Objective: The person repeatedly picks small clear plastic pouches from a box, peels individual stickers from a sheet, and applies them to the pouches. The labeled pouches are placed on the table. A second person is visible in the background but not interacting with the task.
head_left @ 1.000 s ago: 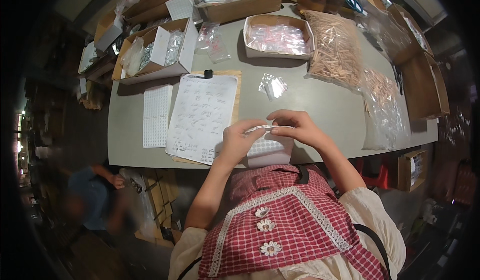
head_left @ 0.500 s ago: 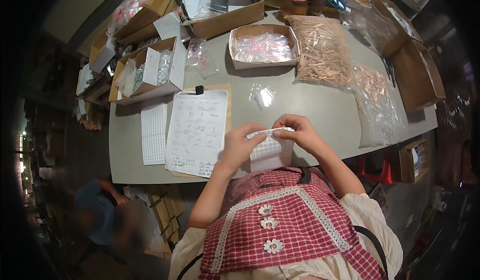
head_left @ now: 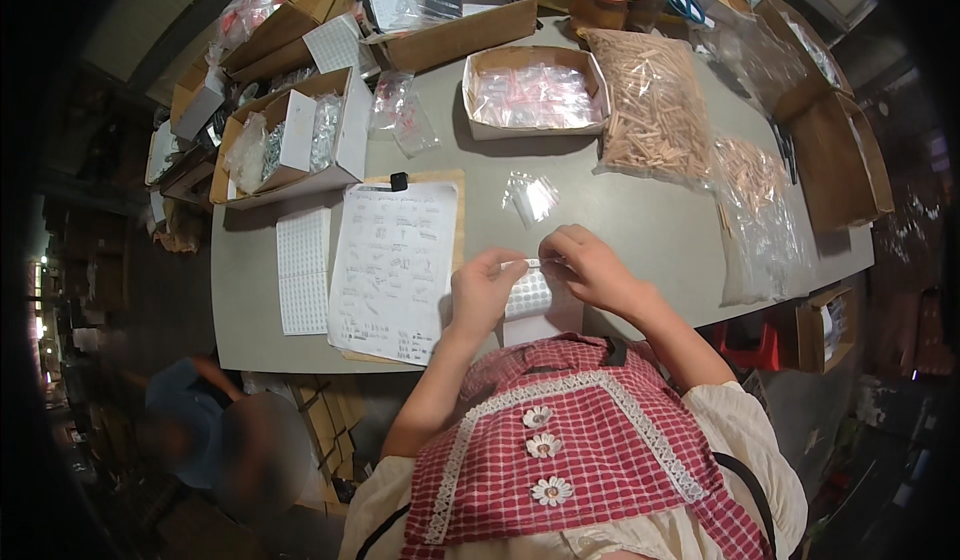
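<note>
A white sheet of small round stickers (head_left: 527, 298) hangs folded or curled over at its top, close to the table's front edge. My left hand (head_left: 483, 288) pinches its upper left corner between thumb and fingers. At the top edge, my right hand (head_left: 588, 268) has its fingertips pressed together on the sheet; whether a single sticker is between them is too small to see. Just beyond the hands lie small clear plastic bags (head_left: 530, 200). To the left is a printed paper with small drawings (head_left: 390, 270) on a clipboard (head_left: 459, 205), next to another dotted sheet (head_left: 302, 275).
A carton of clear bags (head_left: 537, 132) stands at the back, beside a large bag of wooden dowels (head_left: 655, 110) and a smaller dowel bag (head_left: 750, 175). Boxes of hardware (head_left: 290, 195) line the left, with an open carton (head_left: 835, 160) at right. Another person (head_left: 190, 420) is at lower left.
My right hand has shifted left along the sheet's top edge, its fingers now bent downward close to my left hand. The sheet's lower part hangs at a different fold. The view has shifted slightly.
</note>
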Tool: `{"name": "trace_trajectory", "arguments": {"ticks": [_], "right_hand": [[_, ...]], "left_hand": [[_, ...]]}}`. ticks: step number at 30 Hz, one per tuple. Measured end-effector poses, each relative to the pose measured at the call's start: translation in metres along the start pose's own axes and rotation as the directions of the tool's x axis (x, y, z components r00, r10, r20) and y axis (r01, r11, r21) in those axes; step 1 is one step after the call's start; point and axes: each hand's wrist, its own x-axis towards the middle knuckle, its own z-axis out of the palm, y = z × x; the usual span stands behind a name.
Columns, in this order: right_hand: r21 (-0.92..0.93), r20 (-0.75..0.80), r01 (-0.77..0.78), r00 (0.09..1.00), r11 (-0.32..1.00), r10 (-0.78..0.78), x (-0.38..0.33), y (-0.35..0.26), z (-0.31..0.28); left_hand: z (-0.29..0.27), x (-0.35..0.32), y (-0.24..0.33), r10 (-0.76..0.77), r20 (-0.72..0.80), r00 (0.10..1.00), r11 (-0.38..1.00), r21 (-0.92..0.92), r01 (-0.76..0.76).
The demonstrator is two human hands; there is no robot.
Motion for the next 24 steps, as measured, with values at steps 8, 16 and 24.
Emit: {"name": "trace_trajectory", "arguments": {"ticks": [8,16,24], "right_hand": [[-0.280,-0.025,0.075,0.996,0.957,-0.086,0.008,0.006,0.017],[-0.550,0.117,0.284,0.957,0.786,-0.264,0.013,0.006,0.022],[-0.363,0.151,0.360,0.933,0.859,-0.327,0.017,0.013,0.015]], "left_hand": [[-0.007,0.019,0.001,-0.104,0.036,0.994,0.973,0.213,0.094],[-0.014,0.038,-0.032,-0.094,0.094,0.991,0.995,0.054,0.089],[-0.016,0.054,-0.059,-0.120,0.133,0.984,0.992,-0.026,0.124]]}}
